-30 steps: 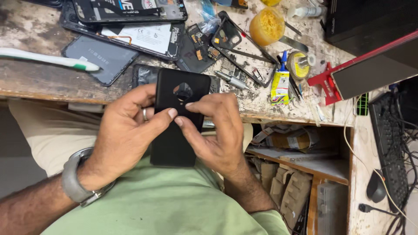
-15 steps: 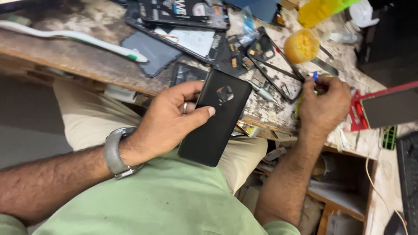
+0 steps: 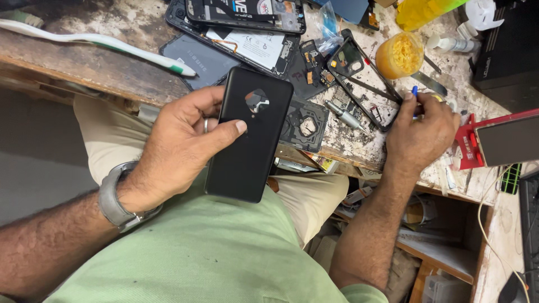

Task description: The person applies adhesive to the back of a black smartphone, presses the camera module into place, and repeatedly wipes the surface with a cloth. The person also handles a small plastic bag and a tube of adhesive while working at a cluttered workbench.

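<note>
The left hand (image 3: 179,148) grips a black phone back cover (image 3: 248,134), thumb across its face, holding it above the lap at the edge of the bench (image 3: 84,67). The right hand (image 3: 421,132) is closed around a small blue-tipped tool (image 3: 415,91) over the cluttered bench. Opened phones (image 3: 247,33) lie beyond the cover, a yellow-filled jar (image 3: 399,54) near the right hand, and a white toothbrush (image 3: 95,42) at the left.

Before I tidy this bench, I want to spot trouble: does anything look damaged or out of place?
Yes. A toothbrush lies among opened phones and loose parts. The worn benchtop is stained. The black back cover in the left hand looks intact.
</note>
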Demonstrator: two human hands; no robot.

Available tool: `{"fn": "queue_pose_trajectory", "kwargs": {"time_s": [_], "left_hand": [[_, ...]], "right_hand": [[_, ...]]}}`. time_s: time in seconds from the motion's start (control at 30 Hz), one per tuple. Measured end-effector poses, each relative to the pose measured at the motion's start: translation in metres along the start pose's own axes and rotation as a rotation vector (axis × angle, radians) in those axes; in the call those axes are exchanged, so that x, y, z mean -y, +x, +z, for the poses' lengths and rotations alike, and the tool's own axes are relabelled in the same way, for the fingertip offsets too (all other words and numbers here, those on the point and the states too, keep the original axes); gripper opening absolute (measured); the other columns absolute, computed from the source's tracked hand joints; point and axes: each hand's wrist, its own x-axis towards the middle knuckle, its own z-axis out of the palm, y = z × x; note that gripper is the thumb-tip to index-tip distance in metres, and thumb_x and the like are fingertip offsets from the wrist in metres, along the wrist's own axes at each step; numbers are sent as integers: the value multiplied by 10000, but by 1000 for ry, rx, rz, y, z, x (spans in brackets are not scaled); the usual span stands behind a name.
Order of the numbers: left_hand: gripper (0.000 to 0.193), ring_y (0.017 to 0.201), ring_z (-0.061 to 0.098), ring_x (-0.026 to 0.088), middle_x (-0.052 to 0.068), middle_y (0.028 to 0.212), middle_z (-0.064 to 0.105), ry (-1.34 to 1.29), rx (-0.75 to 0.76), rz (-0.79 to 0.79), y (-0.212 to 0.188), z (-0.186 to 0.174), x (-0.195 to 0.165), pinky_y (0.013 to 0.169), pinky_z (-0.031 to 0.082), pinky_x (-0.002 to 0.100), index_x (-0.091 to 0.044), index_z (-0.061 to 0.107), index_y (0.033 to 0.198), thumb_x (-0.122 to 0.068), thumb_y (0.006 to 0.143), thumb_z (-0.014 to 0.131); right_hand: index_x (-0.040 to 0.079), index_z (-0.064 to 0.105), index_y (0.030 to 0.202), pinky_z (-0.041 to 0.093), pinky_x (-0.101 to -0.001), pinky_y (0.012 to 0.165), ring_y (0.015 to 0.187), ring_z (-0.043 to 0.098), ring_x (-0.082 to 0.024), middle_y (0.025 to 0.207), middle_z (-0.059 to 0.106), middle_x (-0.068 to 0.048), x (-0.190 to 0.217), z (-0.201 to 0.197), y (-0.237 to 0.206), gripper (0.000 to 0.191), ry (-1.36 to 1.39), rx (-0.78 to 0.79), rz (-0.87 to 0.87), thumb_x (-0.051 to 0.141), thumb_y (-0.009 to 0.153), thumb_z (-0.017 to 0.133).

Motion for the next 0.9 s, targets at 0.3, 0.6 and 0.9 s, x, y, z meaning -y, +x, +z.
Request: {"fn": "queue_pose_trajectory", "kwargs": {"time_s": [0.3, 0.6, 0.9], "left_hand": [[367, 891, 674, 45, 55, 1095, 726, -35, 0, -15, 2, 0, 5, 796, 590, 212, 29, 628, 1342, 37, 975, 646], [381, 903, 694, 48, 59, 1108, 730, -28, -18, -16, 0, -9, 1, 822, 609, 217, 33, 622, 1344, 30, 964, 639], [361, 937, 688, 58, 61, 1140, 721, -50, -53, 47, -2, -16, -5, 848, 606, 220, 33, 627, 1324, 42, 964, 643]], "right_hand": [[87, 823, 1098, 466, -465, 835, 895, 593, -287, 920, 722, -108, -1, 7, 5, 183, -127, 68, 27, 245, 1006, 818], [21, 790, 1088, 470, -444, 895, 927, 596, -275, 1003, 735, -112, -9, 13, 3, 151, -58, 53, -24, 143, 1003, 764], [67, 816, 1137, 449, -446, 861, 946, 570, -276, 963, 713, -115, 1, 3, 5, 153, -112, 44, -36, 186, 1042, 798]]}}
